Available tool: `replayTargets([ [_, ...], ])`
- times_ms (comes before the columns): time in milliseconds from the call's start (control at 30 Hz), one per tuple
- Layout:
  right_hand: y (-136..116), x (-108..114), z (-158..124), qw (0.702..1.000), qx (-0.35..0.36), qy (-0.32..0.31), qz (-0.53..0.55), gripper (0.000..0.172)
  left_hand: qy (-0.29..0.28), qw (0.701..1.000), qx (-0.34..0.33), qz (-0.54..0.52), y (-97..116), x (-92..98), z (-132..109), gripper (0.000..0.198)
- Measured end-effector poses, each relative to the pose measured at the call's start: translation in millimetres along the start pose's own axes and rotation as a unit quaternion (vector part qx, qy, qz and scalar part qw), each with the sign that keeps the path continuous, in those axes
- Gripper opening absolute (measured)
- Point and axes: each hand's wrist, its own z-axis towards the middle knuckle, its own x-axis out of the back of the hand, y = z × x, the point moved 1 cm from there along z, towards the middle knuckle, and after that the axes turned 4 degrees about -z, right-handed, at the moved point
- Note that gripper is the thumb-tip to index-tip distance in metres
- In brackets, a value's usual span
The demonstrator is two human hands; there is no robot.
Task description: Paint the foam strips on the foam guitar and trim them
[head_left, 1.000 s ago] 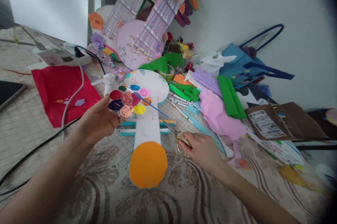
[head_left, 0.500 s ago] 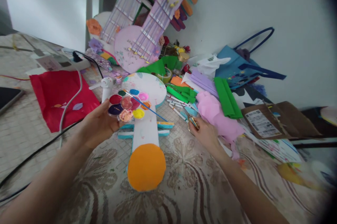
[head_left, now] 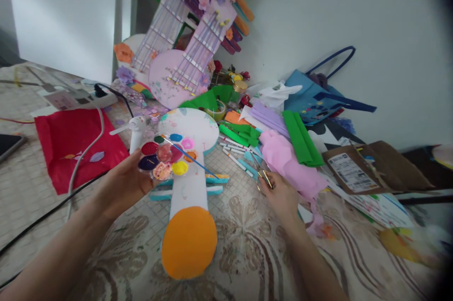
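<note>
My left hand (head_left: 122,183) is closed on the edge of a paint palette (head_left: 164,154), whose round wells hold red, yellow, pink, blue and other paints. A thin blue paintbrush (head_left: 200,163) lies across the palette, its end sticking out to the right. Below it is a white guitar-shaped board (head_left: 188,192) with an orange disc (head_left: 189,243) at its near end and blue-edged pegs at the sides. My right hand (head_left: 283,197) has its fingers on the gold handles of a pair of scissors (head_left: 264,180), low over the table beside white markers (head_left: 238,162).
Pink crepe paper (head_left: 290,164), green paper (head_left: 302,138) and a brown parcel bag (head_left: 348,169) lie on the right. A blue tote bag (head_left: 304,96) stands by the wall. To the left are red paper (head_left: 76,145), cables and a small white fan (head_left: 137,131). Decorated guitar shapes (head_left: 173,74) lean behind.
The view has tilted, so the table sits slightly lower and further left. My right hand has shifted a little to the right with the scissors. My left hand still holds the palette.
</note>
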Motion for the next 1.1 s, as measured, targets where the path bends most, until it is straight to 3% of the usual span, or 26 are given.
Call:
replayTargets([
  [400,-4.5,-1.4,-6.3,0.998,0.014,0.018,0.063,0.028,0.040,0.999,-0.001,-0.009,1.0,8.5,4.3,0.036],
  [667,-23.3,-10.1,-8.5,0.997,0.066,0.031,0.020,0.022,-0.001,1.000,-0.020,0.004,-2.6,5.1,0.0,0.036],
  [1100,-16.3,-19.3,-9.7,0.998,0.031,0.032,0.049,0.023,-0.062,0.998,0.025,-0.019,-5.6,3.8,-4.8,0.030],
])
